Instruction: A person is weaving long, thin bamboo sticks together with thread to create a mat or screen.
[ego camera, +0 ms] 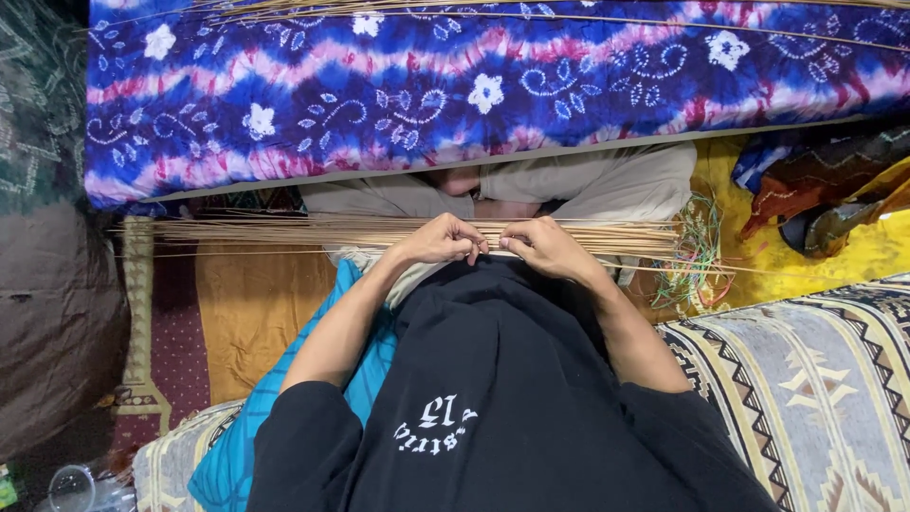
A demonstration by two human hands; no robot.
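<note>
both hands' fingers (474,245) pinch thin sticks (284,230) above an orange mat (251,303) beside blue tie-dye bedding (379,85).

Left hand (442,240), right hand (542,246) pinching thin sticks bundle (284,230) across lap.

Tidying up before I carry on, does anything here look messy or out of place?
A loose tangle of green strands sprawls by the right end of the stick bundle that both the left hand and the right hand pinch. Some sticks stray from the bundle.

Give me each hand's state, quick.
Left hand: closed, pinching the thin sticks.
Right hand: closed, pinching the same sticks.
</note>
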